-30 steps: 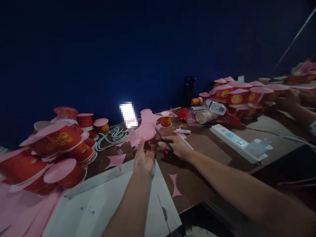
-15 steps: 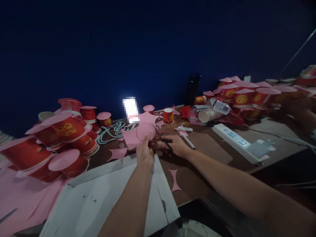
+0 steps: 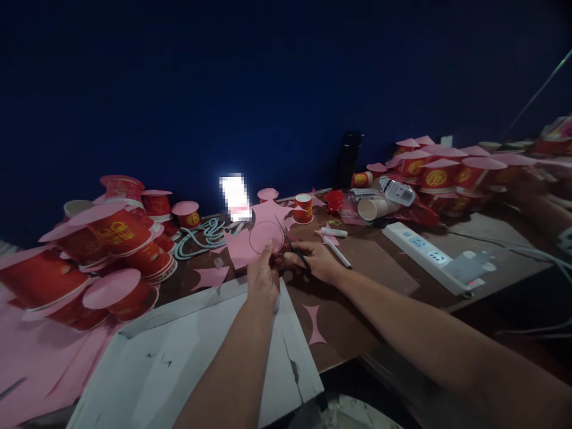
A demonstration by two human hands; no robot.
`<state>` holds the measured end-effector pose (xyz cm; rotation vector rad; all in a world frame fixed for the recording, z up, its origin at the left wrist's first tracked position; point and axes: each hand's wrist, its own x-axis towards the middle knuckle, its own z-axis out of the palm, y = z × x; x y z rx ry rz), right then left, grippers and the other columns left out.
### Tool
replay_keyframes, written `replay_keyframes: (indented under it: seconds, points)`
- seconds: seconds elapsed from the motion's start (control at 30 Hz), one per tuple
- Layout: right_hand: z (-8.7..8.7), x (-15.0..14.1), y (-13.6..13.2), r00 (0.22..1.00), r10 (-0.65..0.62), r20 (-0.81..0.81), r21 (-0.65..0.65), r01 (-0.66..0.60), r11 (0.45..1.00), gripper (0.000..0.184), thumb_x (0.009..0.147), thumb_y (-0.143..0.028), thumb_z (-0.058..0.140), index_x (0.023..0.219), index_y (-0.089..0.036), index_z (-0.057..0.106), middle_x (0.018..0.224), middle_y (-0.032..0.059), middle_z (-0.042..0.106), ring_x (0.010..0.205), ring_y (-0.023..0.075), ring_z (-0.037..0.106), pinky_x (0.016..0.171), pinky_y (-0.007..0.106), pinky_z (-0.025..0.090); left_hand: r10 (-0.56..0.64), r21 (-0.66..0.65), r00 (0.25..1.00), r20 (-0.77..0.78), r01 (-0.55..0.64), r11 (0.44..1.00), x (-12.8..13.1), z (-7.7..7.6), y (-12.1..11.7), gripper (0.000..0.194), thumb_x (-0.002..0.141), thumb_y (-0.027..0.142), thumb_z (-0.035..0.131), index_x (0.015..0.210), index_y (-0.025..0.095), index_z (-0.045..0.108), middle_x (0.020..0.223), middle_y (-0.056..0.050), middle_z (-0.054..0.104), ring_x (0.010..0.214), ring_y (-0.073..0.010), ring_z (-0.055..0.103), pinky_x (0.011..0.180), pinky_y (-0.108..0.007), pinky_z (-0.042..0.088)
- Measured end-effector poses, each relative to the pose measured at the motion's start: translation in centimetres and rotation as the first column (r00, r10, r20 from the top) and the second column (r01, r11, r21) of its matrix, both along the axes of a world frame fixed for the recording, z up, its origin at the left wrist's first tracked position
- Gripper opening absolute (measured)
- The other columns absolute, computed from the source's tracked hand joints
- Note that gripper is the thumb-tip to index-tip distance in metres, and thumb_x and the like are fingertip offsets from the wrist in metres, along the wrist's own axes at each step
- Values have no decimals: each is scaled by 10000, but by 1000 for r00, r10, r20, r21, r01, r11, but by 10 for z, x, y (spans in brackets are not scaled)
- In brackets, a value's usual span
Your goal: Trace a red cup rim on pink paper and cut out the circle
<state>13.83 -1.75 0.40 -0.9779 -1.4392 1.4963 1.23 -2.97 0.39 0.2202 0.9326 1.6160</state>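
Observation:
My left hand [image 3: 263,277] grips a piece of pink paper [image 3: 239,247] by its near edge, thumb on top. A dark circle is drawn on the paper. In my right hand [image 3: 315,261] is a pair of scissors [image 3: 300,255] with dark handles, its blades at the right side of the circle. Pink paper offcuts [image 3: 272,208] lie just behind, and a narrow offcut [image 3: 315,325] rests on the brown table nearer me. Beyond my hands stands a red paper cup [image 3: 302,208].
Red cups with pink discs [image 3: 120,226] are heaped at left, more [image 3: 440,176] at right. A white power strip [image 3: 422,256], markers [image 3: 337,253], coiled cable [image 3: 199,238], a lit phone [image 3: 235,196] and a white box lid [image 3: 179,363] lie around. Another person's arm [image 3: 543,202] reaches in at right.
The paper has turned slightly in my left hand, and the scissors have shifted a little at the circle's right edge. The other person's arm shows more at right. My view has shifted slightly.

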Motion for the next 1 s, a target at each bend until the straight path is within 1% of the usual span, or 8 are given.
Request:
replay_keyframes:
  seconds: [0.1, 0.23, 0.3, 0.4, 0.53, 0.7, 0.83, 1.0]
  points:
    - [1, 0, -1, 1000, -12, 0, 0, 12, 1000, 574, 653, -485, 765, 1067, -96, 682, 500, -31, 544, 453, 88, 488, 426, 207, 397, 24, -4, 1000, 10, -24, 1000, -2, -3, 2, 220, 627, 183, 799, 707, 91, 617, 596, 5, 581, 493, -61, 523, 466, -152, 442]
    - [1, 0, -1, 1000, -15, 6, 15, 15, 1000, 535, 642, -471, 774, 1033, -115, 696, 575, -8, 592, 484, 88, 492, 435, 205, 387, 14, 9, 1000, 15, -15, 1000, -2, -1, 1, 192, 648, 177, 785, 711, 97, 623, 605, 3, 589, 496, -61, 524, 462, -151, 435]
    - [0, 1, 0, 1000, -16, 0, 13, 16, 1000, 549, 640, -483, 769, 1035, -108, 695, 600, 0, 604, 496, 89, 494, 442, 206, 386, 10, 18, 1000, 23, -10, 1000, -1, 1, 0, 189, 646, 173, 785, 706, 97, 623, 599, 4, 589, 488, -60, 521, 457, -152, 432]
    - [-1, 1, -1, 1000, -13, 3, 11, 13, 1000, 581, 646, -489, 761, 1068, -97, 684, 566, -11, 581, 481, 87, 485, 438, 205, 385, 20, 18, 999, 35, -20, 1000, -1, 3, -1, 173, 656, 164, 774, 704, 94, 623, 600, 4, 594, 483, -56, 520, 448, -146, 422]
    - [-2, 2, -1, 999, -21, 32, 19, 20, 1000, 559, 666, -478, 753, 1088, -119, 683, 589, -14, 587, 462, 79, 480, 416, 199, 380, 24, 7, 999, 32, -24, 1000, -2, 0, 1, 184, 656, 173, 777, 720, 90, 625, 610, 2, 595, 494, -55, 524, 459, -145, 431]
    - [-1, 3, 0, 999, -22, 48, 40, 20, 999, 567, 667, -493, 750, 1076, -106, 688, 604, -3, 597, 470, 80, 480, 408, 196, 380, 14, 14, 1000, 23, -14, 1000, -3, -1, 1, 205, 645, 180, 786, 729, 93, 621, 607, 3, 592, 490, -58, 525, 458, -148, 430]
    - [2, 3, -2, 997, -26, 74, 46, 23, 999, 578, 683, -516, 729, 1095, -113, 683, 610, 6, 603, 466, 84, 480, 394, 198, 372, 8, 5, 1000, 10, -8, 1000, -3, 0, 1, 207, 648, 187, 785, 703, 94, 609, 582, 4, 579, 477, -63, 519, 453, -156, 433]
    - [10, 2, -5, 997, -31, 68, 31, 29, 999, 555, 676, -497, 736, 1060, -99, 699, 594, 3, 597, 463, 74, 462, 420, 200, 370, 9, 14, 1000, 25, -9, 1000, -4, 0, 1, 195, 669, 201, 772, 721, 93, 618, 598, -1, 588, 482, -61, 519, 450, -154, 426]
